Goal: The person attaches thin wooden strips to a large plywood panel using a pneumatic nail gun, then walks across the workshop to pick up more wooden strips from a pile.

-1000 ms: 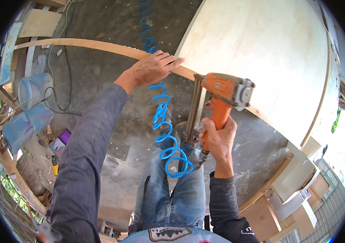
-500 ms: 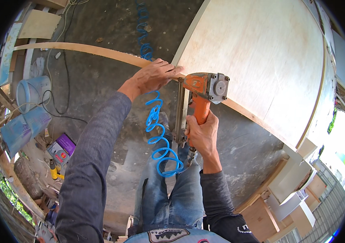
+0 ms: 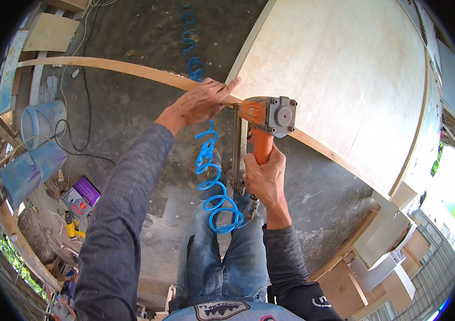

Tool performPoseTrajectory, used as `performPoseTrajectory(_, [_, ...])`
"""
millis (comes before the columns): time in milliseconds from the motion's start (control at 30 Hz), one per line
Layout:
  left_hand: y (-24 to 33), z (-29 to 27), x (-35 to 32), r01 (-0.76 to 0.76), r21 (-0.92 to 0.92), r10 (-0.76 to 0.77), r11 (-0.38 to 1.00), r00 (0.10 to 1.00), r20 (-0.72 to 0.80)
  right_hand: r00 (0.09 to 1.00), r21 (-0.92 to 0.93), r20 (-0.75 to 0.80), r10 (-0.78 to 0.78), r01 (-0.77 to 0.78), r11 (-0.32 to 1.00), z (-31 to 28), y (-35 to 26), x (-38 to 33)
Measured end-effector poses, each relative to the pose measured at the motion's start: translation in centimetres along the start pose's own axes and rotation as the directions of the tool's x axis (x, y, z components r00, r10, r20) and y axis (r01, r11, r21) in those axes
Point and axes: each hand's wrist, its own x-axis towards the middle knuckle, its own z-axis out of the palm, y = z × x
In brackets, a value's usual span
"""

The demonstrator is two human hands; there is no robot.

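My right hand [image 3: 266,174] is wrapped round the handle of an orange pneumatic nail gun [image 3: 263,143]. The gun's nose points left, against the edge of a large pale plywood panel [image 3: 340,80], close to its near-left corner. Beside the nose, my left hand [image 3: 202,101] grips a long thin wooden strip [image 3: 126,66] at that corner, one finger stretched onto the panel. The strip runs off to the far left and seems to meet the panel's near edge. A coiled blue air hose [image 3: 219,203] hangs from the gun's fitting below my right hand.
At the left stand a pale blue bucket [image 3: 37,125], a purple-and-grey tin [image 3: 81,197] and a yellow-handled tool [image 3: 71,229]. Pale boards [image 3: 382,235] lean at the lower right. A dark cable [image 3: 89,107] crosses the concrete floor [image 3: 147,123]. My legs are below the gun.
The nail gun has shifted slightly left and down with my right hand. A finger of my left hand has lifted toward the panel's corner. The blue hose has swung slightly.
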Motion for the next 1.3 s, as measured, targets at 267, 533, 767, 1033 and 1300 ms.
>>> performPoseTrajectory(267, [-0.4,0.2,-0.2,0.036,-0.02,-0.036,0.999,0.999,0.03,0.996,0.04,-0.008,0.085,-0.085,0.996,-0.7,-0.2,-0.6])
performPoseTrajectory(533, [-0.3,-0.1,-0.1,0.023,-0.033,-0.022,0.999,0.999,0.032,0.998,0.037,-0.032,0.05,-0.049,0.998,-0.8,0.4,-0.5])
performPoseTrajectory(767, [0.1,-0.8,0.5,0.041,-0.053,-0.036,0.998,0.996,0.078,0.995,0.095,-0.067,0.074,-0.068,0.993,-1.7,1.8,-1.0])
performPoseTrajectory(1033, [1.2,-0.7,1.1,0.19,-0.054,-0.185,0.98,0.979,0.081,0.954,0.284,-0.203,0.223,-0.161,0.945,-7.1,3.7,-3.5])
performPoseTrajectory(1300, [1.1,-0.5,0.8,0.171,-0.046,-0.171,0.984,0.985,0.012,0.958,0.314,-0.212,0.193,-0.12,0.942,-9.2,4.5,-3.6])
